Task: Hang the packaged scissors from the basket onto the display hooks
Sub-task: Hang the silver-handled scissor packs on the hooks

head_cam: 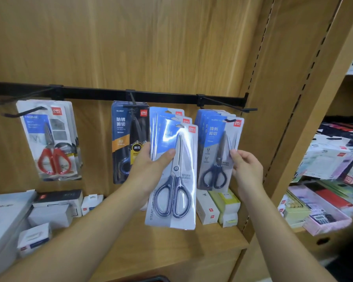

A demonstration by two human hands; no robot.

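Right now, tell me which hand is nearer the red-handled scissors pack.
Left. The left hand, gripping a stack of packs, is right of the red-handled scissors pack; the right hand is farther right, holding the hung packs on the rightmost hook.

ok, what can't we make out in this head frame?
Head view only:
- Basket: just a dark sliver at the bottom edge, cut off; contents unseen.
- Count of held scissors packs: the ones behind are hidden by the front one and the left hand.
- Whether the right hand pinches or just touches the right hanging pack: fingertips overlap its edge.
- The side shelf goods: blurred, cut by the right edge.
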